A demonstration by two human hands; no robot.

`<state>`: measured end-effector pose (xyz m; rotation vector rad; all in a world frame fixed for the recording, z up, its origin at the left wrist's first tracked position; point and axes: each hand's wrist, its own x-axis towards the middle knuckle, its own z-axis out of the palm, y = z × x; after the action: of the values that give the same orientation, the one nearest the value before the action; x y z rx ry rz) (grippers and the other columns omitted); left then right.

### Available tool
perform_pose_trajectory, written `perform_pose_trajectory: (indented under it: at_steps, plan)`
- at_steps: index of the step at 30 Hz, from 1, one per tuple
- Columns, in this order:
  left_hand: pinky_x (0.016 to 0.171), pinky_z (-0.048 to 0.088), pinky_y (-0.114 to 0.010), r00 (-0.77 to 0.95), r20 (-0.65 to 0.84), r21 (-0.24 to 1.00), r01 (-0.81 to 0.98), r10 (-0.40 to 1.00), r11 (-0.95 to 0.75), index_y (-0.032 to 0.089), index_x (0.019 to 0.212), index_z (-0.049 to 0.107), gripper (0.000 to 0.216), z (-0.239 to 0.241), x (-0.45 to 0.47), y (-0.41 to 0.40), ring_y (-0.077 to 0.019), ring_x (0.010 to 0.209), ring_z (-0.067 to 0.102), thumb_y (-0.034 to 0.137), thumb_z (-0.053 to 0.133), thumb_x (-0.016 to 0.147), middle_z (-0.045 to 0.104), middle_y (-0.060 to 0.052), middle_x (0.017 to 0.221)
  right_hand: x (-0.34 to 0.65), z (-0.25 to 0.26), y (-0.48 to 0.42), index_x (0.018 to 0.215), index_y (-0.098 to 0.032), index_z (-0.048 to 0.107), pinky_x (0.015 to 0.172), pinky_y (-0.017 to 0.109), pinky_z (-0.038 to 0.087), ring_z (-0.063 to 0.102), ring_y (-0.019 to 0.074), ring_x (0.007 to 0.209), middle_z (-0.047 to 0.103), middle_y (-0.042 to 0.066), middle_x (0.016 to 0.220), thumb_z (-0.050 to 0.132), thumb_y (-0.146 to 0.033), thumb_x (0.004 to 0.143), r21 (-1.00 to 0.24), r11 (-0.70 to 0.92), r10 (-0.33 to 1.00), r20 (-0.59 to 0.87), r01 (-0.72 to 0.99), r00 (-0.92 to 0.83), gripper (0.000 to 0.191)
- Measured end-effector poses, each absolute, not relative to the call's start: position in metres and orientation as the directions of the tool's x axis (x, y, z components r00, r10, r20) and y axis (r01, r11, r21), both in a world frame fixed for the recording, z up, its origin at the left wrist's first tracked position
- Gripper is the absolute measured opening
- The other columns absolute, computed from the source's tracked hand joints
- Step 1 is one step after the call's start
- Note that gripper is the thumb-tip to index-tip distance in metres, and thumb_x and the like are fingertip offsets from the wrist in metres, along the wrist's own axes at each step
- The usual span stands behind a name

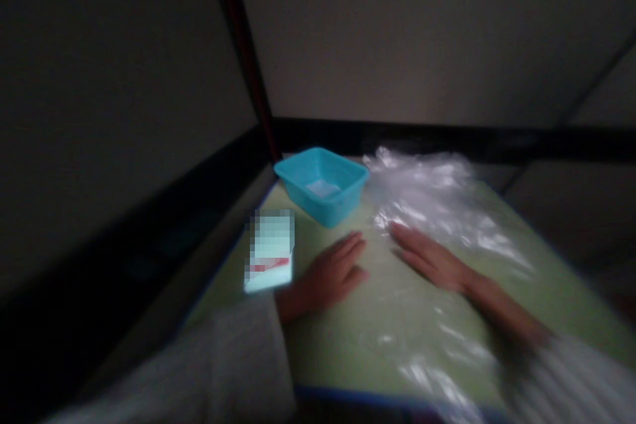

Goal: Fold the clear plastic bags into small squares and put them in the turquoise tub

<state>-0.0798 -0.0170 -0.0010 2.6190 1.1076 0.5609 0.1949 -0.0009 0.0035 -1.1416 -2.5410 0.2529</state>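
My left hand [332,273] lies palm down on the pale green table mat [348,338], fingers stretched out and holding nothing. My right hand [428,257] also rests flat with fingers extended, its fingertips at the near edge of a heap of clear plastic bags [427,195]. More clear plastic sheet [427,371] spreads over the mat under my right forearm. A turquoise plastic basket [322,184] stands just beyond my left hand, with something pale inside it. The picture is dim and blurred.
A lit phone screen [269,250] lies on the mat left of my left hand. Grey partition walls [397,33] with a dark base strip close in the table at the back and left. The mat has a blue edge [358,399] at the front.
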Motion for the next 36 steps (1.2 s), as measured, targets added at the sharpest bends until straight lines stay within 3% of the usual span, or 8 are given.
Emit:
perform_pose_trajectory:
  at_steps: [3, 6, 11, 17, 22, 28, 33, 36]
  plan:
    - [0.101, 0.042, -0.039, 0.474, 0.358, 0.500, 0.630, 0.804, -0.594, 0.017, 0.120, 0.051, 0.032, 0.003, -0.077, -0.012, -0.0196, 0.119, 0.051, 0.024, 0.045, 0.090, 0.056, -0.010, 0.127, 0.196, 0.015, -0.001, 0.134, -0.020, 0.047, 0.107, 0.053, 0.031, 0.040, 0.0270, 0.130, 0.045, 0.012, 0.141, 0.031, -0.041, 0.097, -0.341, 0.628, 0.778, 0.282, 0.700, -0.561, 0.046]
    - [0.091, 0.048, -0.038, 0.386, 0.409, 0.534, 0.633, 0.827, -0.560, 0.017, 0.101, 0.058, 0.021, 0.003, -0.077, -0.004, -0.0203, 0.100, 0.060, 0.014, 0.049, 0.083, 0.065, -0.007, 0.104, 0.197, 0.021, -0.001, 0.120, -0.020, 0.060, 0.107, 0.057, 0.029, 0.041, 0.0285, 0.130, 0.051, 0.013, 0.137, 0.035, -0.040, 0.096, -0.296, 0.642, 0.766, 0.274, 0.707, -0.581, 0.039]
    - [0.085, 0.049, -0.038, 0.396, 0.402, 0.499, 0.661, 0.826, -0.560, 0.017, 0.088, 0.060, 0.017, 0.000, -0.079, 0.004, -0.0207, 0.091, 0.060, 0.008, 0.050, 0.077, 0.065, -0.006, 0.093, 0.195, 0.017, -0.002, 0.120, -0.016, 0.059, 0.106, 0.058, 0.029, 0.043, 0.0308, 0.127, 0.059, 0.014, 0.127, 0.041, -0.039, 0.095, -0.228, 0.652, 0.757, 0.236, 0.723, -0.609, 0.039]
    - [0.085, 0.049, -0.037, 0.423, 0.392, 0.460, 0.678, 0.817, -0.573, 0.017, 0.087, 0.059, 0.018, 0.002, -0.079, 0.003, -0.0208, 0.091, 0.060, 0.007, 0.050, 0.076, 0.065, -0.006, 0.093, 0.195, 0.019, -0.006, 0.121, -0.016, 0.059, 0.107, 0.060, 0.026, 0.044, 0.0312, 0.127, 0.060, 0.013, 0.125, 0.043, -0.038, 0.094, -0.229, 0.645, 0.762, 0.266, 0.729, -0.590, 0.038]
    - [0.089, 0.048, -0.040, 0.402, 0.440, 0.479, 0.651, 0.803, -0.589, 0.017, 0.096, 0.058, 0.024, 0.001, -0.078, 0.003, -0.0211, 0.097, 0.060, 0.006, 0.049, 0.077, 0.065, -0.006, 0.101, 0.193, 0.032, -0.017, 0.124, -0.022, 0.056, 0.103, 0.053, 0.038, 0.049, 0.0265, 0.123, 0.058, 0.009, 0.128, 0.045, -0.035, 0.094, -0.407, 0.653, 0.757, 0.321, 0.639, -0.569, 0.035]
    - [0.099, 0.044, -0.043, 0.415, 0.423, 0.579, 0.561, 0.806, -0.592, 0.017, 0.109, 0.055, 0.037, -0.003, -0.072, -0.003, -0.0215, 0.110, 0.056, 0.004, 0.045, 0.076, 0.062, -0.008, 0.113, 0.184, 0.045, -0.031, 0.109, -0.026, 0.062, 0.089, 0.040, 0.050, 0.060, 0.0217, 0.107, 0.064, 0.006, 0.115, 0.050, -0.031, 0.091, -0.593, 0.702, 0.680, 0.393, 0.394, -0.620, 0.022]
    - [0.104, 0.041, -0.041, 0.493, 0.360, 0.621, 0.507, 0.792, -0.598, 0.019, 0.118, 0.053, 0.048, -0.003, -0.068, -0.011, -0.0184, 0.117, 0.052, 0.001, 0.037, 0.077, 0.058, -0.006, 0.123, 0.182, 0.044, -0.038, 0.109, -0.022, 0.055, 0.072, 0.033, 0.055, 0.067, 0.0188, 0.084, 0.063, 0.007, 0.099, 0.052, -0.036, 0.090, -0.802, 0.537, 0.762, 0.330, 0.260, -0.557, 0.023]
    - [0.105, 0.040, -0.040, 0.518, 0.355, 0.605, 0.507, 0.778, -0.614, 0.019, 0.117, 0.055, 0.049, -0.004, -0.068, -0.012, -0.0179, 0.119, 0.051, 0.000, 0.035, 0.077, 0.057, -0.006, 0.125, 0.182, 0.042, -0.039, 0.108, -0.021, 0.054, 0.072, 0.033, 0.055, 0.066, 0.0185, 0.083, 0.063, 0.007, 0.096, 0.051, -0.036, 0.091, -0.832, 0.496, 0.780, 0.301, 0.248, -0.548, 0.023]
